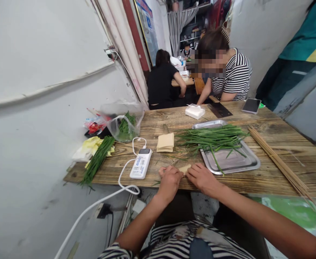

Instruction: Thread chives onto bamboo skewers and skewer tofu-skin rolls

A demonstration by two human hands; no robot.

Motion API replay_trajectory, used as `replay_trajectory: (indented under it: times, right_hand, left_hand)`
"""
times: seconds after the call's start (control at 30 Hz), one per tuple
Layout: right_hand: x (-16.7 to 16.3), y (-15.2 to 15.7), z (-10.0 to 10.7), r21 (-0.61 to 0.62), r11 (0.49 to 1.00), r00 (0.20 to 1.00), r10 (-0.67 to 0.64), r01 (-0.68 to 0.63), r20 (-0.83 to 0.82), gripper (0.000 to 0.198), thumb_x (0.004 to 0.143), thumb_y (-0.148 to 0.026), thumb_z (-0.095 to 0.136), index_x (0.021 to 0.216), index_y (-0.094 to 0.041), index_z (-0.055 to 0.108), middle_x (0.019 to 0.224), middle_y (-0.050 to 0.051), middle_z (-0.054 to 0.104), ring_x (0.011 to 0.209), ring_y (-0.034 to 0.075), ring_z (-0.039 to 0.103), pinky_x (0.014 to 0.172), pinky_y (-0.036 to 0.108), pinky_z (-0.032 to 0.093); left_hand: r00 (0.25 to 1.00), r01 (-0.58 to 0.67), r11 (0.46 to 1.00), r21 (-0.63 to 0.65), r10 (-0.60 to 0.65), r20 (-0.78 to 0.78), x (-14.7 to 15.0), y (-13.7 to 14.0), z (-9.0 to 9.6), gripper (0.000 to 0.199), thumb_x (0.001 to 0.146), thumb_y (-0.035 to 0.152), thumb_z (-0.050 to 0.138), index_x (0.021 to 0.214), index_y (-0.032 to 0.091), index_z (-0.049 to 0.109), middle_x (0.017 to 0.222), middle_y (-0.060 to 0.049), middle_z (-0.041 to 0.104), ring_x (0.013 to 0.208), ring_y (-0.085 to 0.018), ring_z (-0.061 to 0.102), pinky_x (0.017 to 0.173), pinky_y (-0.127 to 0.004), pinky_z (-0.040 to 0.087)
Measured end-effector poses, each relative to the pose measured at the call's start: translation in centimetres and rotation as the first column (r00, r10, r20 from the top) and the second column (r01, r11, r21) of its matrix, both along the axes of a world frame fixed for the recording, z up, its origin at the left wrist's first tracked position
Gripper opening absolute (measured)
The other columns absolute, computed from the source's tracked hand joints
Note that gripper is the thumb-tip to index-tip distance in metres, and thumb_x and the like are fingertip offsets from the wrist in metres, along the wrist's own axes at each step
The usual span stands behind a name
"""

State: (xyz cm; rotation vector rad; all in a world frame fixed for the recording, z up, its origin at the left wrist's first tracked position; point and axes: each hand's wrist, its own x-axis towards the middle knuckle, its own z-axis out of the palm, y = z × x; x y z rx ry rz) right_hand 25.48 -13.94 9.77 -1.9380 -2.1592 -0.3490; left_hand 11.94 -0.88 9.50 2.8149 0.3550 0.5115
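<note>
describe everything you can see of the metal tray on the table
The tray is a shallow, shiny silver rectangle, apparently metal, with rounded corners and a raised rim. It lies flat on the wooden table, close beside the right hand; whether they touch is unclear. Long green stalks lie across its middle, spilling past its left side.

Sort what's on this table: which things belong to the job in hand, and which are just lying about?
Likely the job:
pale sheet, held by left hand and right hand
stacked sheets
green stalks
metal tray
thin sticks

Likely just lying about:
phone
power bank
white packet
</note>
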Motion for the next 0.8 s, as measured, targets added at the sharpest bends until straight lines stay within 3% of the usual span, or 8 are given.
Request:
replay_trajectory:
  times: [0.17, 0.27, 0.47, 0.63, 0.8]
  right_hand:
    - [-0.3, 0.0, -0.4, 0.007, 1.0, 0.999, -0.026, 0.026, 0.025, 0.022, 0.093, -0.013, 0.042, 0.101, -0.012, 0.063, 0.087, 0.009, 0.056, 0.085, 0.023, 0.043, 0.082, 0.038, 0.032]
    - [0.0, 0.6, -0.2, -0.007, 1.0, 1.0, -0.021, 0.021, 0.009, 0.021, 0.093, -0.014, 0.043, 0.096, -0.012, 0.063, 0.084, 0.009, 0.056, 0.085, 0.023, 0.042, 0.084, 0.039, 0.031]
    - [0.6, 1.1, 0.2, -0.062, 0.998, 0.999, -0.025, 0.023, -0.038, 0.014, 0.09, -0.016, 0.05, 0.091, -0.014, 0.064, 0.082, 0.007, 0.057, 0.087, 0.022, 0.042, 0.089, 0.039, 0.028]
    - [1.2, 1.5, 0.5, -0.092, 0.996, 0.998, -0.021, 0.015, -0.061, 0.014, 0.091, -0.018, 0.05, 0.087, -0.016, 0.064, 0.081, 0.006, 0.057, 0.088, 0.021, 0.042, 0.086, 0.038, 0.028]
    - [1.4, 1.5, 0.4, -0.073, 0.997, 0.998, -0.029, 0.025, -0.059, 0.019, 0.094, -0.02, 0.048, 0.085, -0.017, 0.064, 0.082, 0.005, 0.056, 0.085, 0.02, 0.042, 0.081, 0.035, 0.03]
  left_hand:
    - [1.0, 0.01, 1.0, -0.001, -0.01, -0.016, 0.3, 0.2, 0.1, 0.019, 0.089, 0.022, 0.054, 0.079, 0.024, 0.071, 0.078, -0.001, 0.066, 0.083, -0.018, 0.051, 0.081, -0.036, 0.027]
    - [1.0, -0.022, 0.999, 0.045, 0.022, 0.008, 0.1, -0.1, 0.1, 0.017, 0.09, 0.023, 0.052, 0.088, 0.024, 0.069, 0.08, -0.002, 0.066, 0.084, -0.018, 0.052, 0.082, -0.037, 0.027]
    - [0.996, -0.043, 0.988, 0.149, 0.03, 0.086, -0.7, -0.9, -0.7, 0.017, 0.091, 0.021, 0.049, 0.097, 0.025, 0.065, 0.1, -0.004, 0.066, 0.096, -0.02, 0.053, 0.083, -0.037, 0.029]
    - [0.997, -0.014, 0.988, 0.154, 0.002, 0.077, -0.6, -0.7, -1.6, 0.018, 0.093, 0.021, 0.047, 0.097, 0.021, 0.065, 0.092, -0.005, 0.066, 0.091, -0.018, 0.053, 0.083, -0.036, 0.03]
    - [0.999, -0.021, 0.993, 0.115, 0.015, 0.052, -0.1, -0.3, -1.1, 0.017, 0.091, 0.02, 0.05, 0.092, 0.022, 0.067, 0.088, -0.004, 0.067, 0.089, -0.018, 0.053, 0.085, -0.038, 0.029]
